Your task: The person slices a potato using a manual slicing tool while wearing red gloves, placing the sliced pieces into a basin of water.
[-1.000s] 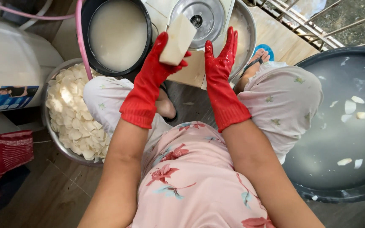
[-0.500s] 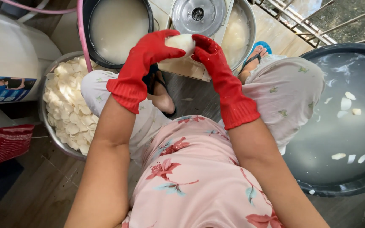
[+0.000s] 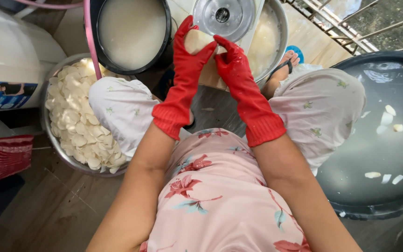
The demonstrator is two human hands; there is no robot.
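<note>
I clamp the pale peeled chunk [image 3: 198, 41] between my left hand [image 3: 188, 49] and right hand [image 3: 232, 60], both gloved for grip, just before the steel slicer disc [image 3: 223, 17].

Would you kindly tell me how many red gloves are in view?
2: one on the left hand, one on the right hand, both around a pale chunk by the steel disc.

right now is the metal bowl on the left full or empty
Full: the metal bowl is heaped with pale white slices up to its rim.
</note>
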